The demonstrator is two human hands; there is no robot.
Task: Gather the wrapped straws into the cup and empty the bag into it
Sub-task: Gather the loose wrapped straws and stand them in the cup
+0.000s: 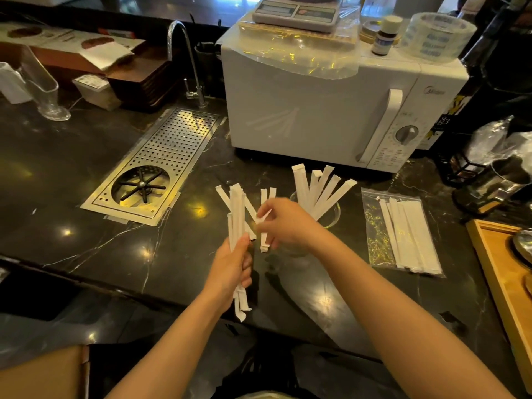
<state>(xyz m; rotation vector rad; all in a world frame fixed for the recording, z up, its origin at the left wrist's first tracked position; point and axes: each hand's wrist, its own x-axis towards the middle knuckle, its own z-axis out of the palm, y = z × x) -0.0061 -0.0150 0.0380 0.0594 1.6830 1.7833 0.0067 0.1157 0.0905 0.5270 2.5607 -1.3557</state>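
Observation:
My left hand (234, 269) grips a bundle of white paper-wrapped straws (238, 208), held upright above the dark marble counter. My right hand (283, 223) pinches two or three more wrapped straws (264, 240) just right of that bundle. Behind my right hand stands a clear glass cup (334, 217) with several wrapped straws (319, 191) fanning out of its top. To the right, a clear zip bag (374, 231) lies flat on the counter with several wrapped straws (408, 240) inside.
A white microwave (331, 116) stands behind the cup. A perforated metal rinser tray (161, 165) and a tap (187, 56) are at the left. A wooden tray (501, 277) sits at the right edge, dark equipment (489, 180) above it.

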